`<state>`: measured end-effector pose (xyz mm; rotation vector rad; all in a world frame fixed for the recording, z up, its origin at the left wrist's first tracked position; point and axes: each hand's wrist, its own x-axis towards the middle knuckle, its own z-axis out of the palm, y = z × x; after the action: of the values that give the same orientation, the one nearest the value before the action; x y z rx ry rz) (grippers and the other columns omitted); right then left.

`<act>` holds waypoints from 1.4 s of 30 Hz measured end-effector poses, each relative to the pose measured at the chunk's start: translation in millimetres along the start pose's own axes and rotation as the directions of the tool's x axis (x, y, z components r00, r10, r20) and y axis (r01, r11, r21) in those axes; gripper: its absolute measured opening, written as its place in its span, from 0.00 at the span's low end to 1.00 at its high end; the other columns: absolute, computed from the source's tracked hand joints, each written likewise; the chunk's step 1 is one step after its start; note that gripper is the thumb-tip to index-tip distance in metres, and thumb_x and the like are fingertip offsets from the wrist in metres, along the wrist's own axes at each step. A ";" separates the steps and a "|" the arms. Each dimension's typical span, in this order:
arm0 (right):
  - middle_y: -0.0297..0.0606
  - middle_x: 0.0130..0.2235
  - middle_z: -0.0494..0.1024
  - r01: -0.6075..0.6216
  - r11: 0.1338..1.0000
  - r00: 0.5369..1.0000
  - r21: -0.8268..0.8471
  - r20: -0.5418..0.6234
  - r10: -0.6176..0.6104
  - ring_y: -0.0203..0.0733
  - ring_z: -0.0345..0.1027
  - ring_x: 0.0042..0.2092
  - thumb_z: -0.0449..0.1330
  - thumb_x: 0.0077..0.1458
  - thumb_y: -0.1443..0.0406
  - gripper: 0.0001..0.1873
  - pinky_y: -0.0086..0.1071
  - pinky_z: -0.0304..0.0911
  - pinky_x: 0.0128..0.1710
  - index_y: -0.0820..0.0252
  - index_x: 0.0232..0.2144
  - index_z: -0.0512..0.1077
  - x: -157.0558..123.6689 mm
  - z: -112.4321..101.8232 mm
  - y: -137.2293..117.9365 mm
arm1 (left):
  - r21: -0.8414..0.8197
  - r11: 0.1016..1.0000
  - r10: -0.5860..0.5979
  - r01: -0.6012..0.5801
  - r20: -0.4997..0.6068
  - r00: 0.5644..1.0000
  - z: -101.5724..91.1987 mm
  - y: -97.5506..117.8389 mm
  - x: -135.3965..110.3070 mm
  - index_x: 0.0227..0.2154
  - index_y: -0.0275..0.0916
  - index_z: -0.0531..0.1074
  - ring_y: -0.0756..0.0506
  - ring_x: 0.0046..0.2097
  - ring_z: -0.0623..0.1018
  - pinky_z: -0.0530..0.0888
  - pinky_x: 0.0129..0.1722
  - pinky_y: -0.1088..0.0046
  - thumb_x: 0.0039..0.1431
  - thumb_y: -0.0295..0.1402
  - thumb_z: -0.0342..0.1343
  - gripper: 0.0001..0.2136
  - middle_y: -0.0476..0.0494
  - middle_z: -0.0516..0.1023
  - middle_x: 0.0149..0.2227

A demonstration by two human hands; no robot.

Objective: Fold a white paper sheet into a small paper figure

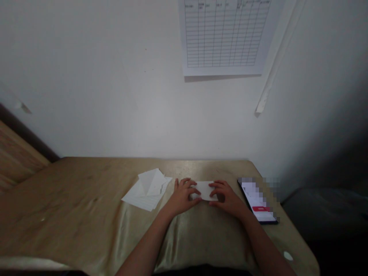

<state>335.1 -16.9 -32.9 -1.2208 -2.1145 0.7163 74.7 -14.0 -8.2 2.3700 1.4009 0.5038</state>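
Observation:
A small white folded paper [204, 189] lies on the tan cloth-covered table [71, 199]. My left hand [183, 195] presses on its left end with fingers curled and pinched on the edge. On the paper's right end rests my right hand [225, 196], fingers bent and gripping the edge. Both hands hold the paper flat against the table.
A loose pile of white lined paper sheets [148, 189] lies left of my hands. A phone [257, 201] with a lit screen sits at the right. A small white scrap [288, 255] lies near the front right corner. A gridded chart [224, 34] hangs on the wall.

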 end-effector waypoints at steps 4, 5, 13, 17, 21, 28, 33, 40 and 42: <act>0.39 0.57 0.77 0.012 1.000 0.999 -0.017 -0.039 -0.013 0.48 0.59 0.64 0.65 0.57 0.63 0.04 0.50 0.57 0.66 0.52 0.36 0.80 2.1 3.2 2.8 | -0.004 0.999 -0.032 0.032 -0.011 0.999 0.5 1.3 2.1 0.40 0.52 0.83 0.34 0.67 0.64 0.41 0.68 0.33 0.61 0.42 0.63 0.08 0.46 0.78 0.57; 0.40 0.55 0.78 0.014 1.000 0.999 -0.015 -0.048 -0.015 0.48 0.61 0.64 0.64 0.59 0.63 0.05 0.49 0.57 0.66 0.52 0.37 0.80 2.7 3.9 3.5 | -0.007 0.999 -0.039 0.039 -0.020 0.999 0.6 1.5 2.5 0.41 0.52 0.82 0.34 0.67 0.64 0.41 0.68 0.33 0.61 0.42 0.63 0.08 0.46 0.79 0.56; 0.44 0.51 0.78 -0.040 0.999 0.990 -0.003 -0.139 0.040 0.47 0.68 0.57 0.59 0.63 0.61 0.10 0.44 0.62 0.61 0.56 0.40 0.79 6.1 5.5 -0.8 | -0.042 0.996 -0.082 0.081 -0.034 0.996 -3.6 4.3 1.8 0.53 0.51 0.77 0.33 0.66 0.66 0.39 0.68 0.32 0.58 0.51 0.63 0.22 0.44 0.80 0.55; 0.45 0.46 0.78 -0.036 0.999 0.982 -0.039 -0.188 0.028 0.47 0.69 0.52 0.58 0.64 0.61 0.10 0.42 0.65 0.56 0.57 0.36 0.78 8.3 10.2 -2.5 | -0.071 0.992 -0.111 0.109 -0.029 0.993 -3.8 2.3 3.1 0.55 0.51 0.75 0.35 0.66 0.66 0.38 0.68 0.32 0.60 0.46 0.63 0.21 0.45 0.79 0.57; 0.42 0.42 0.78 -0.056 0.991 0.977 -0.121 -0.213 0.030 0.48 0.69 0.48 0.59 0.63 0.59 0.10 0.46 0.62 0.57 0.55 0.33 0.78 10.3 14.8 0.4 | -0.084 0.991 -0.104 0.102 -0.020 0.994 0.7 -2.1 4.6 0.58 0.54 0.73 0.36 0.65 0.67 0.39 0.68 0.33 0.61 0.44 0.61 0.22 0.46 0.83 0.50; 0.40 0.39 0.79 -0.108 0.962 0.969 -0.251 -0.241 0.046 0.50 0.69 0.48 0.59 0.62 0.60 0.08 0.54 0.49 0.66 0.53 0.34 0.77 11.4 21.7 6.8 | -0.079 0.992 -0.105 0.103 -0.026 0.994 5.4 -1.7 4.8 0.58 0.54 0.72 0.37 0.63 0.68 0.36 0.68 0.33 0.60 0.41 0.63 0.23 0.45 0.78 0.57; 0.42 0.43 0.78 -0.143 0.926 0.970 -0.351 -0.234 0.061 0.53 0.66 0.50 0.58 0.62 0.60 0.08 0.52 0.55 0.59 0.55 0.36 0.76 11.9 24.8 3.5 | -0.055 0.994 -0.092 0.090 -0.040 0.995 10.0 -0.9 5.3 0.62 0.56 0.67 0.38 0.63 0.69 0.39 0.67 0.33 0.62 0.38 0.61 0.25 0.46 0.78 0.56; 0.40 0.44 0.78 -0.146 0.907 0.963 -0.396 -0.265 0.039 0.53 0.66 0.50 0.58 0.62 0.60 0.06 0.53 0.53 0.59 0.53 0.36 0.74 12.0 27.3 3.5 | 0.015 0.999 -0.036 0.036 -0.019 0.999 10.8 -1.1 5.4 0.44 0.58 0.81 0.38 0.63 0.67 0.37 0.65 0.30 0.65 0.40 0.59 0.08 0.49 0.78 0.56; 0.40 0.44 0.78 -0.147 0.904 0.960 -0.401 -0.278 0.033 0.53 0.66 0.50 0.58 0.62 0.60 0.06 0.54 0.53 0.59 0.53 0.36 0.74 11.9 28.0 4.2 | 0.013 0.999 -0.029 0.030 -0.015 0.999 8.3 -0.5 4.7 0.43 0.58 0.81 0.37 0.63 0.66 0.36 0.65 0.30 0.65 0.41 0.60 0.08 0.49 0.79 0.55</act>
<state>312.7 -8.9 -52.3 -1.5520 -2.0507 0.1150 80.2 -10.5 -15.1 2.3574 1.4480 0.5066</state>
